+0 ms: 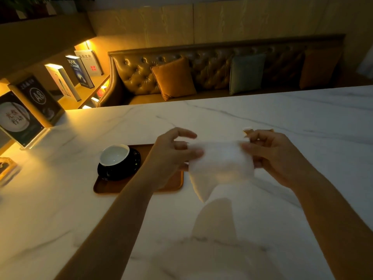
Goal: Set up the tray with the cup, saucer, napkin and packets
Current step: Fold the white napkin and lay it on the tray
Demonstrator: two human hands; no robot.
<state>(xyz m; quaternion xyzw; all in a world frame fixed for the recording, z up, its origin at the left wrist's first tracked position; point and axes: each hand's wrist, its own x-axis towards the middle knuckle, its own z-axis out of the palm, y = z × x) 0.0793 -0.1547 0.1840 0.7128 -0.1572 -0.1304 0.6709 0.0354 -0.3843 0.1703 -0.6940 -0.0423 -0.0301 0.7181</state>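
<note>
1. Two hands share the napkin [221, 164] in the head view: the left hand [173, 156] and the right hand [276, 156] each pinch an upper corner, so its long axis runs between the grips and it hangs limp above the table [302, 114].
2. The tray [141, 186], smooth brown with rounded corners, lies just left of the grips, nearer the left hand; on it a white cup [114, 155] sits on a glossy black saucer [129, 168].
3. The packets [247, 129] peek out beyond the right grip.

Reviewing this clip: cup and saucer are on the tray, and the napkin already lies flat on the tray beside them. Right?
Not quite. The head view shows the napkin held up by the left hand and right hand, not lying on the tray. The cup and saucer are on it.
</note>
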